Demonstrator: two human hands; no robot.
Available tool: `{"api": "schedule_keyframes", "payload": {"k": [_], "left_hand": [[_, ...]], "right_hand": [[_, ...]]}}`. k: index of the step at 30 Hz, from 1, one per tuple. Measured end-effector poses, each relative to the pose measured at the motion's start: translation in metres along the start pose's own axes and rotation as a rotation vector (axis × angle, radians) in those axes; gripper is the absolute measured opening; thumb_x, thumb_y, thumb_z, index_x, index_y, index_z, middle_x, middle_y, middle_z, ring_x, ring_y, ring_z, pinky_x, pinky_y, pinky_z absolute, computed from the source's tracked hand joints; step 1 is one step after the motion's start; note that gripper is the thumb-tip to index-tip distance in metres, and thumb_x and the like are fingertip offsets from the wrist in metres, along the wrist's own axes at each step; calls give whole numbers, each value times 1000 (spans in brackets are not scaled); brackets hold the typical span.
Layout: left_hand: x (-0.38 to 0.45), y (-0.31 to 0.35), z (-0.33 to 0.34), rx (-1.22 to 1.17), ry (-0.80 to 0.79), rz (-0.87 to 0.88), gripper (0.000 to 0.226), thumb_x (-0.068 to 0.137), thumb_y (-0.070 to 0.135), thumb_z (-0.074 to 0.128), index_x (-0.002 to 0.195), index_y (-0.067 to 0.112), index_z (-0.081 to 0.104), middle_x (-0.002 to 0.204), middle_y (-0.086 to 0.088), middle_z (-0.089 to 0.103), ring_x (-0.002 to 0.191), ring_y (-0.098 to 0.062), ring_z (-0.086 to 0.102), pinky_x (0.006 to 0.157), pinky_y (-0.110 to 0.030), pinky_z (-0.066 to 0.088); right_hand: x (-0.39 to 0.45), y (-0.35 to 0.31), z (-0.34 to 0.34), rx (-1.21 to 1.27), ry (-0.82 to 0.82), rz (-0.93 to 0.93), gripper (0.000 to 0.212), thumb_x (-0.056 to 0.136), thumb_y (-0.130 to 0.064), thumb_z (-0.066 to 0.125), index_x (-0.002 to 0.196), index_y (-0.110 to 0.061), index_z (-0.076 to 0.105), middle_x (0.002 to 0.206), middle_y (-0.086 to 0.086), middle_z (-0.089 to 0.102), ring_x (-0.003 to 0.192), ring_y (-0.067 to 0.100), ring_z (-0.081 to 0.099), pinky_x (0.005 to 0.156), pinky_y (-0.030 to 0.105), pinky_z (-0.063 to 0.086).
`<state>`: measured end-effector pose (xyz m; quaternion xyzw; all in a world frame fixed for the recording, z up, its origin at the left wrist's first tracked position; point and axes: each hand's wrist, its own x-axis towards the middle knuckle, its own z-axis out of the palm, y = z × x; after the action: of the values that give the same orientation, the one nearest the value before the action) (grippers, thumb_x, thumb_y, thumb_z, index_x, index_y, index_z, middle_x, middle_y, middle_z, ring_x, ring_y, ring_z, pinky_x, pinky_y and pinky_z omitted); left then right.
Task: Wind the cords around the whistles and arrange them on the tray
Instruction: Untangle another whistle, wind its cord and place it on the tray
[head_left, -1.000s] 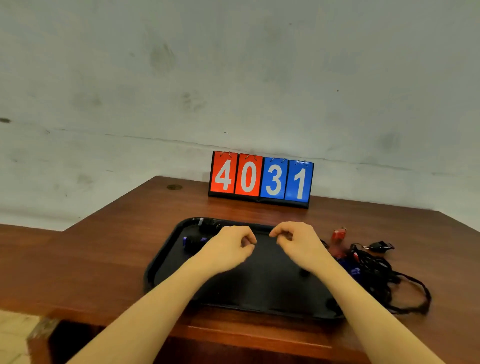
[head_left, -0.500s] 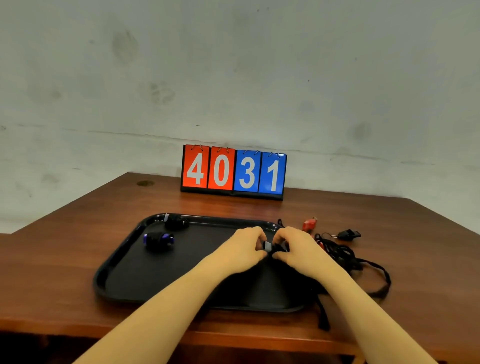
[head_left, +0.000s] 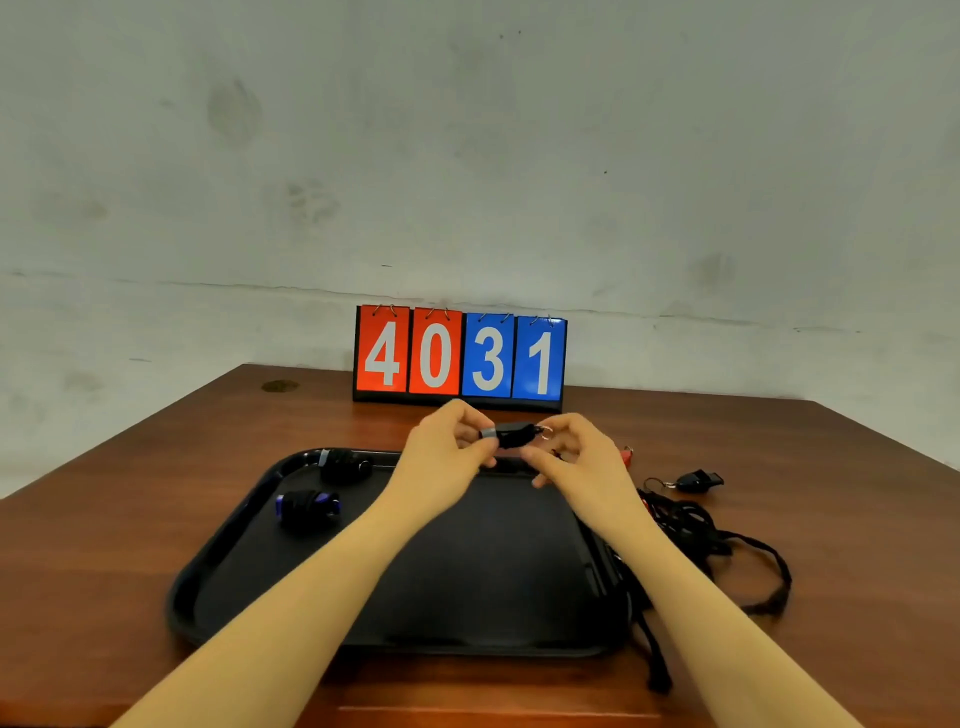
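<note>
A black whistle (head_left: 511, 434) with a metal ring hangs between both hands above the far edge of the black tray (head_left: 218, 587). My left hand (head_left: 447, 457) pinches its left end; my right hand (head_left: 576, 457) pinches the ring end. Its black cord (head_left: 654, 654) runs down past the tray's right side. Two whistles with cords wound round them lie on the tray's far left: a black one (head_left: 345, 465) and a blue one (head_left: 307, 509). Right of the tray lie a loose black whistle (head_left: 698, 480), a red whistle (head_left: 627, 455) and a tangle of cords (head_left: 727, 551).
A flip scoreboard (head_left: 460, 356) reading 4031 stands at the back of the brown wooden table (head_left: 130, 519), against a grey wall. The table's near edge is just below the tray.
Both hands have risen from just above the tray's surface, lifting the black whistle to above the tray's far edge. The camera view has shifted as well.
</note>
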<state>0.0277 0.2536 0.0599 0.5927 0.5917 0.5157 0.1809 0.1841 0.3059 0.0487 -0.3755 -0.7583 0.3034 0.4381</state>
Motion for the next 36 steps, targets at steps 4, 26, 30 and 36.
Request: {"api": "schedule_keyframes", "payload": {"k": [4, 26, 30, 36], "left_hand": [[9, -5, -13, -27, 56, -15, 12, 87, 14, 61, 93, 21, 54, 89, 2, 65, 74, -7, 66, 69, -17, 51], [35, -17, -34, -632, -57, -79, 10, 86, 3, 55, 95, 7, 58, 81, -8, 72, 63, -11, 64, 60, -21, 51], [33, -17, -36, -682, -37, -100, 9, 86, 4, 55, 93, 7, 60, 78, -8, 72, 61, -11, 63, 58, -21, 50], [30, -18, -35, -693, -8, -137, 10, 87, 6, 55, 95, 7, 61, 79, -7, 72, 60, -10, 63, 59, -22, 49]], "right_hand": [[5, 1, -1, -15, -10, 52, 23, 90, -31, 57, 77, -15, 68, 57, -1, 60, 51, 5, 52, 62, 23, 50], [60, -4, 34, 160, 157, -72, 27, 96, -20, 41, 75, -12, 56, 71, 0, 53, 64, 7, 44, 65, 19, 37], [58, 4, 36, 233, 134, -44, 32, 93, -6, 36, 67, -15, 52, 79, 1, 47, 66, 6, 42, 72, 26, 39], [51, 8, 29, 81, 109, -125, 23, 98, -15, 37, 84, -23, 53, 79, -8, 50, 65, -1, 45, 67, 12, 38]]}}
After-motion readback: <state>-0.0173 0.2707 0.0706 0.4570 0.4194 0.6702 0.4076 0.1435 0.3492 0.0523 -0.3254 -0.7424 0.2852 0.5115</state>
